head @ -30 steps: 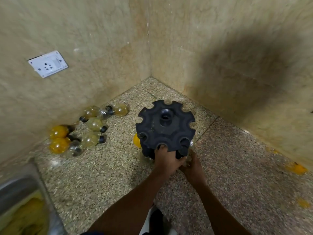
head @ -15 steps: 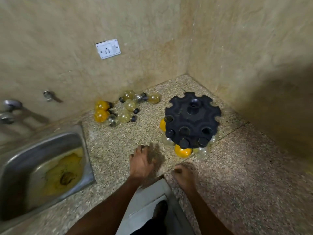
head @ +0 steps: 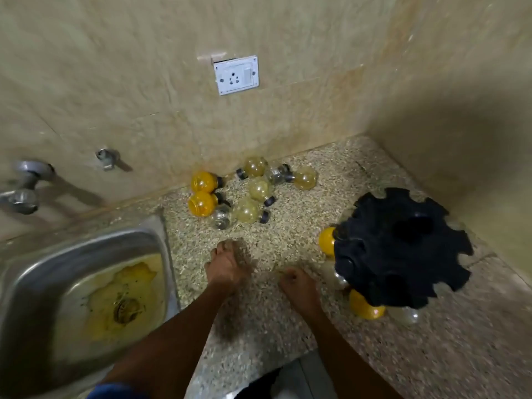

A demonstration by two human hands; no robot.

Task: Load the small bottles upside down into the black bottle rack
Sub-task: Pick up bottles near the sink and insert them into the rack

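Black rack (head: 403, 249) blurred; forearms cropped.

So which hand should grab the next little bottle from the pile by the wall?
Probably the left hand. It holds nothing and sits nearer the loose bottles, almost straight in front of them. The right hand, also holding nothing, is closer to the black rack.

One black rack (head: 400, 249), eight loose bottles (head: 256, 191) beside the wall, two hands (head: 227, 266).
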